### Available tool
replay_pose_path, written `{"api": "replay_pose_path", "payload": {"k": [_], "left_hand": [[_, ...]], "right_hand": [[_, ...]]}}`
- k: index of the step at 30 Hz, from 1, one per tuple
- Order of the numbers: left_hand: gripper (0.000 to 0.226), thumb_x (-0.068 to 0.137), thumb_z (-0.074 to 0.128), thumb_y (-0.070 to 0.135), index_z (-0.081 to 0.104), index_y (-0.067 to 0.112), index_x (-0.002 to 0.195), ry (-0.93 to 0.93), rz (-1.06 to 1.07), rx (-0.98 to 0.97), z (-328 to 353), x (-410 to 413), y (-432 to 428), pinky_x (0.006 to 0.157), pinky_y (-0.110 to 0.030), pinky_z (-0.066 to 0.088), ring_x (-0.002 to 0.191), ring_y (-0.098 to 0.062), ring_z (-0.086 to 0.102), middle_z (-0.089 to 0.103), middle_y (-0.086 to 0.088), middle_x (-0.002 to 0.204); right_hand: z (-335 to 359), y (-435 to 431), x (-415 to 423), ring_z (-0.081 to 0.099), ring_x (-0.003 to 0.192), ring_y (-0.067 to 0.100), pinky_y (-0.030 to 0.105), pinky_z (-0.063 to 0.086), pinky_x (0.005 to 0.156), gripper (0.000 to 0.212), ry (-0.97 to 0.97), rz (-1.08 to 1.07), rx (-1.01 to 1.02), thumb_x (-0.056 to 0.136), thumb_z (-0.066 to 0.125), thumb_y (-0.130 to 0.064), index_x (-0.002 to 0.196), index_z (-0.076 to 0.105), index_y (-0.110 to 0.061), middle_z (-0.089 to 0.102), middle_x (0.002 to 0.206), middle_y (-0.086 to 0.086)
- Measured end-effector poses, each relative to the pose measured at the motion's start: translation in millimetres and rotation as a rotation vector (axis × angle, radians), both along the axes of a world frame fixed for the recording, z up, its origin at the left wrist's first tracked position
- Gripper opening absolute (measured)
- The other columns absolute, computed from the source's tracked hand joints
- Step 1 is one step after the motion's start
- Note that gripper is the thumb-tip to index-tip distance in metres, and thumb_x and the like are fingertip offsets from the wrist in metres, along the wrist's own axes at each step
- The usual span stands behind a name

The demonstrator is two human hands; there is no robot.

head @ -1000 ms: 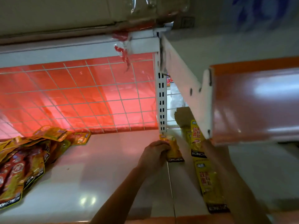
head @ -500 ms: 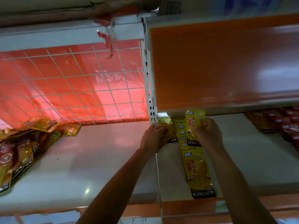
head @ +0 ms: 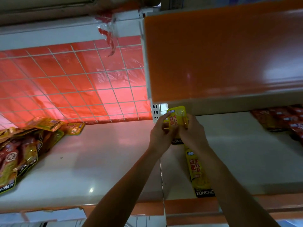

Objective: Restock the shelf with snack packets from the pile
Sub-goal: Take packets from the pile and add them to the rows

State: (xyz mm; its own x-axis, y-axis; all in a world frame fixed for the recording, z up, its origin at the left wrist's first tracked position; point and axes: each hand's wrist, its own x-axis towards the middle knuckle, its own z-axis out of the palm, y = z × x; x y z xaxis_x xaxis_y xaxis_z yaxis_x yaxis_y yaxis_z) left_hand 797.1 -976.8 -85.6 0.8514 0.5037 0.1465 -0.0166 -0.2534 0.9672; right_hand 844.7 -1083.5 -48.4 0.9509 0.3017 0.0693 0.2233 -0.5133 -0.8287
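Note:
Both hands meet at the back of the white shelf (head: pixel 246 154), by the slotted upright. My left hand (head: pixel 161 135) and my right hand (head: pixel 192 132) grip a small stack of yellow snack packets (head: pixel 176 117), held upright between them. Another yellow packet (head: pixel 197 171) lies flat on the shelf in front, partly hidden by my right forearm, its black "KONCHEW" band at the shelf's front edge. The pile of yellow and red snack packets (head: pixel 24 145) lies at the far left on the neighbouring shelf.
An orange shelf front (head: pixel 221 54) overhangs the right bay just above my hands. Red packets (head: pixel 282 118) lie at the right of that shelf. A white wire grid over red plastic (head: pixel 73 82) backs the left bay. A white slotted upright (head: pixel 155 112) divides the two bays.
The view has dropped below the upper shelf. My hands have come together: the left hand left its packet by the upright and now joins the right hand on the raised yellow stack.

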Motion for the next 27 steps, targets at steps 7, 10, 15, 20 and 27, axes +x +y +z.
{"api": "replay_pose_path", "payload": {"k": [7, 10, 15, 20, 27], "left_hand": [[0.043, 0.084, 0.072, 0.023, 0.062, 0.021, 0.126, 0.199, 0.195, 0.149, -12.3, -6.5, 25.3, 0.080, -0.022, 0.051, 0.081, -0.007, 0.061, 0.069, -0.004, 0.110], [0.040, 0.086, 0.070, 0.026, 0.063, 0.020, 0.125, 0.260, 0.160, 0.260, -19.3, -7.3, 25.6, 0.076, -0.010, 0.040, 0.083, -0.006, 0.060, 0.069, -0.002, 0.115], [0.041, 0.087, 0.067, 0.036, 0.064, 0.022, 0.125, 0.296, 0.120, 0.458, -20.9, -3.1, 16.8, 0.084, -0.024, 0.047, 0.089, -0.014, 0.064, 0.069, -0.004, 0.112], [0.039, 0.087, 0.064, 0.043, 0.064, 0.028, 0.123, 0.339, 0.109, 0.615, -27.3, -0.5, 14.6, 0.077, -0.027, 0.045, 0.089, -0.019, 0.063, 0.066, -0.004, 0.101], [0.040, 0.087, 0.064, 0.045, 0.063, 0.030, 0.124, 0.364, 0.107, 0.666, -30.0, 3.4, 15.9, 0.074, -0.027, 0.044, 0.091, -0.024, 0.062, 0.062, -0.005, 0.101]], "right_hand": [[-8.5, -18.1, 11.8, 0.042, 0.125, 0.027, 0.034, 0.037, 0.099, 0.040, -0.206, -0.021, -0.217, 0.089, 0.051, -0.008, 0.129, 0.054, -0.010, 0.054, 0.131, 0.009], [-15.4, -20.7, 14.0, 0.043, 0.124, 0.026, 0.034, 0.037, 0.099, 0.037, -0.204, -0.022, -0.271, 0.089, 0.053, -0.009, 0.126, 0.055, -0.007, 0.054, 0.130, 0.011], [-27.4, -20.5, 13.5, 0.039, 0.128, 0.026, 0.033, 0.035, 0.100, 0.041, -0.203, 0.047, -0.359, 0.092, 0.052, -0.017, 0.132, 0.049, -0.007, 0.050, 0.134, 0.012], [-30.5, -20.8, 12.4, 0.035, 0.133, 0.025, 0.033, 0.032, 0.105, 0.045, -0.199, 0.081, -0.405, 0.094, 0.050, -0.021, 0.137, 0.044, -0.007, 0.046, 0.139, 0.011], [-27.6, -18.5, 13.0, 0.045, 0.122, 0.025, 0.033, 0.036, 0.100, 0.041, -0.218, 0.078, -0.396, 0.092, 0.052, -0.018, 0.131, 0.049, -0.006, 0.053, 0.129, 0.011]]}}
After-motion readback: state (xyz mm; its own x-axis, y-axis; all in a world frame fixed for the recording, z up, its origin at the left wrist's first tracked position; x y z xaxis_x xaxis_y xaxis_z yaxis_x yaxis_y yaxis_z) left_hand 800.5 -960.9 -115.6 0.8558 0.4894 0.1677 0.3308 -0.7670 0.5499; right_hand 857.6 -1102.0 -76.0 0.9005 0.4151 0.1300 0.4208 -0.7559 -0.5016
